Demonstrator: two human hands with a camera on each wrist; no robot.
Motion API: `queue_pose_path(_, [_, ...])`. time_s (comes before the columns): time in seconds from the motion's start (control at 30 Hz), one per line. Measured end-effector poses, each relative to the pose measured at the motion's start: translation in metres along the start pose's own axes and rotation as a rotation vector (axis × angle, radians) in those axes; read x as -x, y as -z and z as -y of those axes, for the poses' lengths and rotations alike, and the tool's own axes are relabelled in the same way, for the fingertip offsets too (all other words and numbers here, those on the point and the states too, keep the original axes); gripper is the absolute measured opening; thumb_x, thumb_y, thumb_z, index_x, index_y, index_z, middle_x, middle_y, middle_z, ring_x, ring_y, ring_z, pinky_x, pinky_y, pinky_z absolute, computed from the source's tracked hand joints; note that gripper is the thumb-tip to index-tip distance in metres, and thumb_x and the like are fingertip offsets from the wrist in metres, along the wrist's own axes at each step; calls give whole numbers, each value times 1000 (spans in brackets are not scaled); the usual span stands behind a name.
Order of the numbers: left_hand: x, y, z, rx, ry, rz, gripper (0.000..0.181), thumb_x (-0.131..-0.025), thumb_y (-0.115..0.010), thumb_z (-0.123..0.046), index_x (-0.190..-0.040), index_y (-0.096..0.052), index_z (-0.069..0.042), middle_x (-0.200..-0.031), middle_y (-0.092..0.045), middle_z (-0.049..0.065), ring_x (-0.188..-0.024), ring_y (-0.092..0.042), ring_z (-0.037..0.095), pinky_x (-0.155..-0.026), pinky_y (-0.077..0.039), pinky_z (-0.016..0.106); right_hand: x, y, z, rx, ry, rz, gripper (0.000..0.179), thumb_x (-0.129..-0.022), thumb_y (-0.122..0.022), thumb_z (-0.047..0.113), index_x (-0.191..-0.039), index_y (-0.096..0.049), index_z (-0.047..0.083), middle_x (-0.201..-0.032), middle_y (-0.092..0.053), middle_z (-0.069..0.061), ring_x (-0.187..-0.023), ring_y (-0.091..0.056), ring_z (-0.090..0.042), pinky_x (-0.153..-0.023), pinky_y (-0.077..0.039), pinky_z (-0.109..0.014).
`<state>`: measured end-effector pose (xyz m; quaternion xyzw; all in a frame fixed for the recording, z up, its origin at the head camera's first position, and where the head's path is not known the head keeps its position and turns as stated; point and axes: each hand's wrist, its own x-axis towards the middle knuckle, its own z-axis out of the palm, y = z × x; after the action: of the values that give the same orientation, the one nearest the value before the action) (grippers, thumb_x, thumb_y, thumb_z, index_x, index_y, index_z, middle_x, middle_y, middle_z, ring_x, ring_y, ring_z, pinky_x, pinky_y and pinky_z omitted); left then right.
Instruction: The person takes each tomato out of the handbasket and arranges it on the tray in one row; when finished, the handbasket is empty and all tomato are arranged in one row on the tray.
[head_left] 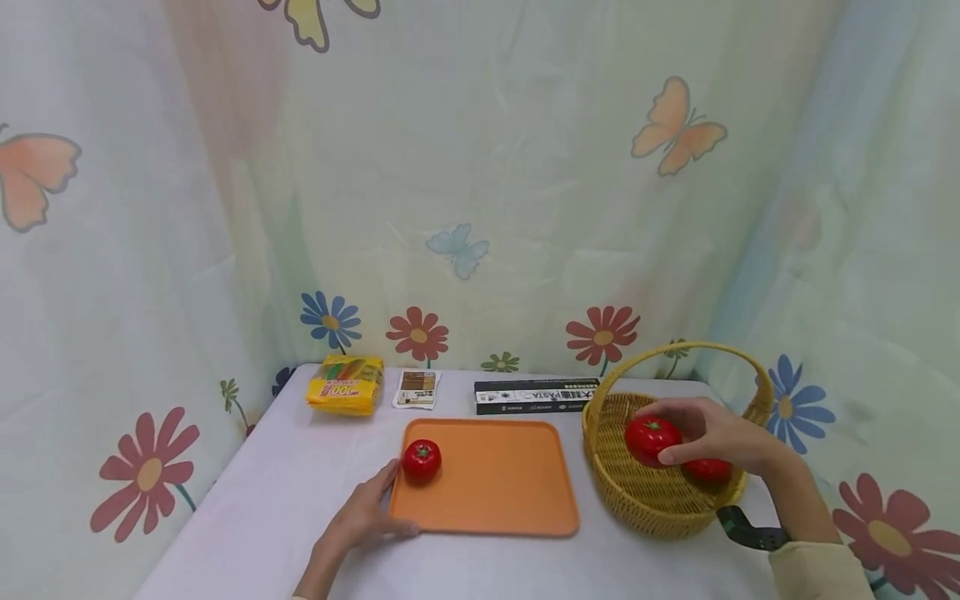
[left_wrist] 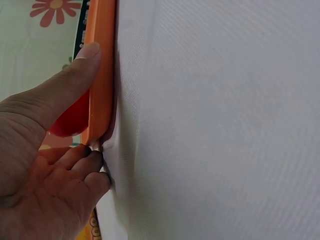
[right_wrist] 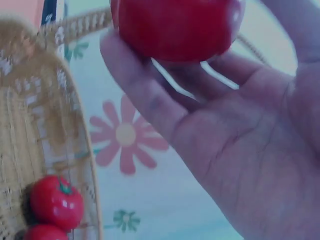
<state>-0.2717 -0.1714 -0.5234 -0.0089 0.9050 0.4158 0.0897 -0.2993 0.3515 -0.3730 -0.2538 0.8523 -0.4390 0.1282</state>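
Observation:
My right hand (head_left: 723,433) holds a shiny red tomato (head_left: 651,440) with a green stem top between thumb and fingers, above the wicker basket (head_left: 652,518). In the right wrist view, two more tomatoes lie in the basket, one of them a red tomato (right_wrist: 56,202) with its stem showing. My left hand (head_left: 358,515) grips the front left corner of an orange tray (head_left: 495,479); its thumb (left_wrist: 75,82) presses the front wall while the fingers bend at the left side. Another tomato (head_left: 422,461) sits on the tray near its left edge.
Behind the tray lie a yellow packet (head_left: 347,385), a small white and brown sachet (head_left: 416,389) and a long black pasta box (head_left: 532,396). The basket's tall arched handle (head_left: 678,346) rises beside my right hand. A curtain with flowers and butterflies surrounds the white table.

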Motion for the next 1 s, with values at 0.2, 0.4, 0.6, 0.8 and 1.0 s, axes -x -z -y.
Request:
queue_pose_path(0.2, [0, -1, -3, -5, 21, -5, 121, -70, -104, -30, -166, -36, -1, -165, -47, 23, -155, -40, 45, -124, -39, 64, -7, -31, 19, -163, 120, 185, 58, -93, -81, 9, -145, -57, -5, -137, -67, -10, -122, -65, -15, -94, -67, -41])
queue_pose_path(0.4, [-1, 0, -3, -3, 16, -1, 122, -69, -104, -31, -166, -36, 1, -165, -46, 24, -156, -39, 46, -125, -37, 65, -48, -95, 29, -189, 82, 136, 60, -90, -87, 17, -142, -63, -1, -136, -68, -19, -122, -65, -31, -95, -66, -39])
queue_pose_path(0.6, [-2, -1, -8, -1, -4, -1, 121, -71, -104, -29, -166, -36, 1, -165, -46, 23, -156, -38, 46, -125, -36, 65, -101, -163, 17, -149, -10, -52, 65, -87, -92, 18, -142, -63, -2, -135, -70, -15, -120, -66, -29, -98, -65, -42])
queue_pose_path(0.8, [1, -3, -11, -15, 5, 5, 120, -71, -104, -29, -166, -37, 1, -165, -47, 23, -156, -38, 46, -125, -36, 65, -139, -218, 2, -108, -78, -267, 66, -84, -95, 19, -140, -66, -1, -132, -71, -14, -119, -67, -32, -101, -64, -47])
queue_pose_path(1.0, [4, 0, -7, -13, 36, -4, 121, -71, -103, -31, -166, -36, 0, -165, -47, 23, -155, -38, 46, -124, -38, 66, -158, -246, 3, -111, -83, -323, 67, -83, -96, 17, -140, -65, 1, -133, -70, -16, -124, -63, -38, -104, -62, -53])
